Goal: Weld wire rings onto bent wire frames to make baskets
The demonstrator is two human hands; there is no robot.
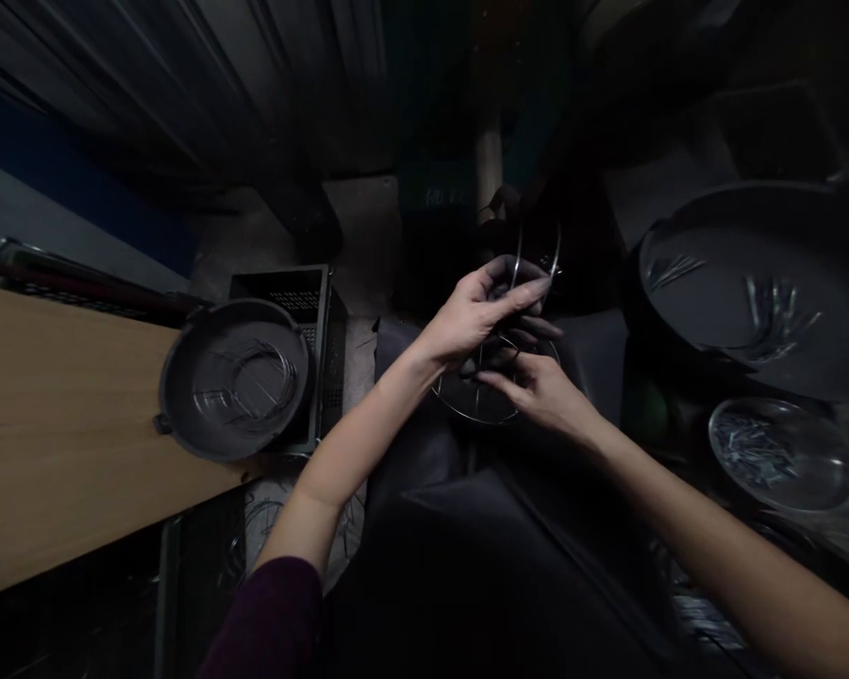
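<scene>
Wire frame (476,419): located above the person's dark-clad lap, its ring lowermost. Left hand (504,304): fingers curled, thumb closed against the frame's upper wires. Right hand (541,385): thumb and fingers pinched on the lower part, beneath the left. To the left, a black tub (172,391) contains wire pieces; to the right, a large basin (707,306) holds metal rods (774,316), with a clear bowl (831,471) of small metal parts (754,448) nearby.
</scene>
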